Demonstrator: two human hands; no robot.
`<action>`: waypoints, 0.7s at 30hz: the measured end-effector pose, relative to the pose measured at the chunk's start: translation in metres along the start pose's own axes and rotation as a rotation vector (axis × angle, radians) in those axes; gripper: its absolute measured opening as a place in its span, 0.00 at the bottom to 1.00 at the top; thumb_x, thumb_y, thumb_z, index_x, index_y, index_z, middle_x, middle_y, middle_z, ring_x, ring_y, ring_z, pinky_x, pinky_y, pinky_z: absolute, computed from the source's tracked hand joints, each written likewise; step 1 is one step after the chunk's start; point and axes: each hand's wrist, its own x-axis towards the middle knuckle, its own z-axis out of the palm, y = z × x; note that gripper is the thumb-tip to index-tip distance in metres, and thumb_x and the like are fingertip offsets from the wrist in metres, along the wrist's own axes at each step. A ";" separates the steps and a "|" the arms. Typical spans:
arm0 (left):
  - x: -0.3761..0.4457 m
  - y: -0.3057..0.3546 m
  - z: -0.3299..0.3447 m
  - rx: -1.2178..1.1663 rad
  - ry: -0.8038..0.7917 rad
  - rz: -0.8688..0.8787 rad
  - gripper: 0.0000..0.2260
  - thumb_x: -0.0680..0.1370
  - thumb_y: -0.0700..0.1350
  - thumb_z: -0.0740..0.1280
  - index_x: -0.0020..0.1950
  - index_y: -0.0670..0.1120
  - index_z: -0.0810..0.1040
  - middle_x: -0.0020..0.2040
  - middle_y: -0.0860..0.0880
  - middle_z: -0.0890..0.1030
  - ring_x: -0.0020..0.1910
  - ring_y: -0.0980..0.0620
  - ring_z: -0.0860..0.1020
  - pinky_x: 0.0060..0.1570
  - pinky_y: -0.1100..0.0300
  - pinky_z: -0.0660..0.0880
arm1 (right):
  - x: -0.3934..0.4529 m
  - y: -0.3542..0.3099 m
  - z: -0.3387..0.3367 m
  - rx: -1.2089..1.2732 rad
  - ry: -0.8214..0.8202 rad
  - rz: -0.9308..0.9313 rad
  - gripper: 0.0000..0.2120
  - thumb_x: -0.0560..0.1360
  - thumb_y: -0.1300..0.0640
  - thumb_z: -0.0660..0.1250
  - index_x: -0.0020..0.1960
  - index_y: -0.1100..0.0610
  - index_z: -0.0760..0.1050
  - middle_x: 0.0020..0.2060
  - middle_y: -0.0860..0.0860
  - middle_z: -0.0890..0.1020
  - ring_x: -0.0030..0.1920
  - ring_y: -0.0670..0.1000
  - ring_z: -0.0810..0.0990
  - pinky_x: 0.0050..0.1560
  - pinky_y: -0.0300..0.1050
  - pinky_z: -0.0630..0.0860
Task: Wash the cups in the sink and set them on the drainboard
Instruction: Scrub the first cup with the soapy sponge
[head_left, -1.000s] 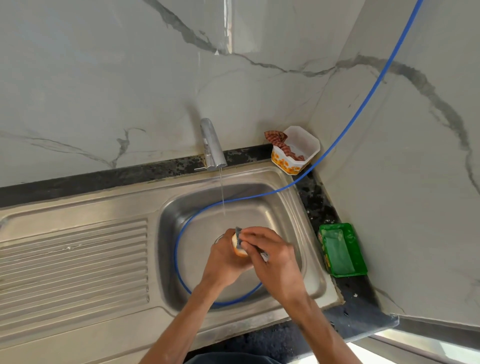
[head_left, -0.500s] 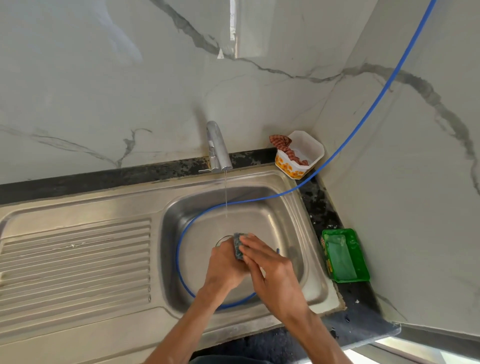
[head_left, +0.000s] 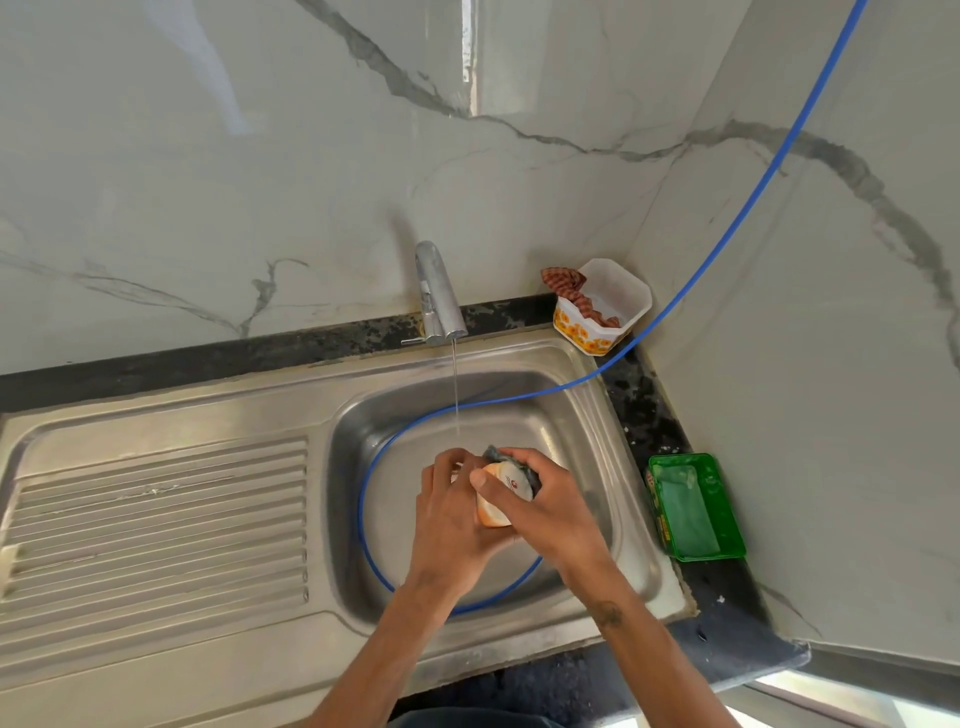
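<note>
Over the steel sink basin (head_left: 582, 447) my left hand (head_left: 452, 519) grips a small cream-and-orange cup (head_left: 496, 499) with a red mark on its side. My right hand (head_left: 550, 504) holds a dark grey scrub pad (head_left: 511, 462) pressed against the cup's far side, thumb on the cup. A thin stream of water falls from the chrome tap (head_left: 439, 296) just behind my hands. The ribbed drainboard (head_left: 156, 519) lies to the left and holds nothing visible.
A blue hose (head_left: 727, 228) comes down from the upper right and loops round the basin floor. A white flowered tub (head_left: 602, 306) with a brown cloth stands in the back corner. A green soap tray (head_left: 693, 506) sits on the dark counter to the right.
The cup has turned in my hands so its side and red mark now show. My right hand with the pad has shifted round to the cup's far side.
</note>
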 end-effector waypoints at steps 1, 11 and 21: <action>-0.001 0.000 0.000 0.010 0.005 0.008 0.33 0.65 0.68 0.74 0.66 0.57 0.74 0.65 0.57 0.69 0.62 0.55 0.68 0.60 0.55 0.73 | -0.002 0.002 -0.001 0.035 0.016 0.030 0.25 0.66 0.35 0.80 0.60 0.42 0.81 0.50 0.41 0.87 0.52 0.40 0.85 0.56 0.45 0.84; -0.001 0.013 -0.002 -0.491 -0.297 -0.181 0.44 0.64 0.50 0.86 0.72 0.60 0.65 0.56 0.57 0.83 0.52 0.61 0.84 0.50 0.66 0.80 | -0.027 -0.004 -0.006 0.178 0.262 0.023 0.18 0.64 0.44 0.85 0.50 0.47 0.85 0.41 0.45 0.88 0.43 0.45 0.88 0.45 0.43 0.85; -0.013 0.004 -0.023 -1.004 -0.184 -0.433 0.11 0.82 0.46 0.70 0.60 0.44 0.86 0.55 0.40 0.87 0.59 0.45 0.85 0.66 0.47 0.78 | -0.017 0.020 -0.010 0.368 0.118 0.086 0.20 0.68 0.45 0.82 0.56 0.50 0.85 0.50 0.51 0.88 0.53 0.56 0.87 0.58 0.56 0.84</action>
